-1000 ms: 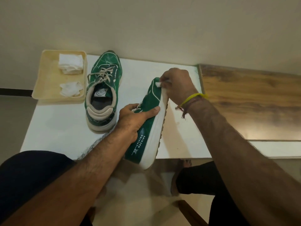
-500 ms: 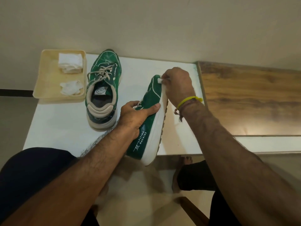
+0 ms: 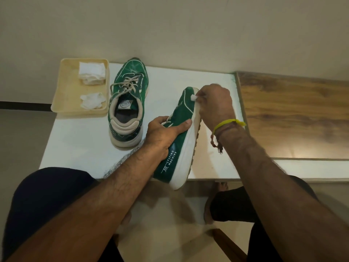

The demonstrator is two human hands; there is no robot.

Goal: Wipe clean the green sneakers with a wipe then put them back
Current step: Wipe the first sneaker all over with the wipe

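Observation:
One green sneaker (image 3: pixel 181 137) is tipped on its side above the white table (image 3: pixel 79 137), its heel past the front edge. My left hand (image 3: pixel 162 133) grips it around the laces and upper. My right hand (image 3: pixel 215 104) holds a small white wipe (image 3: pixel 193 97) pressed to the toe, at the edge of the white sole. Most of the wipe is hidden under my fingers. The other green sneaker (image 3: pixel 128 103) stands upright on the table to the left, toe toward the wall.
A cream tray (image 3: pixel 66 87) at the table's back left corner holds a folded white wipe (image 3: pixel 92 72) and a crumpled one (image 3: pixel 92 101). A wooden surface (image 3: pixel 294 114) adjoins the table on the right. My knees are below the front edge.
My right hand with the wipe has stayed at the toe, shifting slightly along the sole edge. The held sneaker and my left hand have barely moved.

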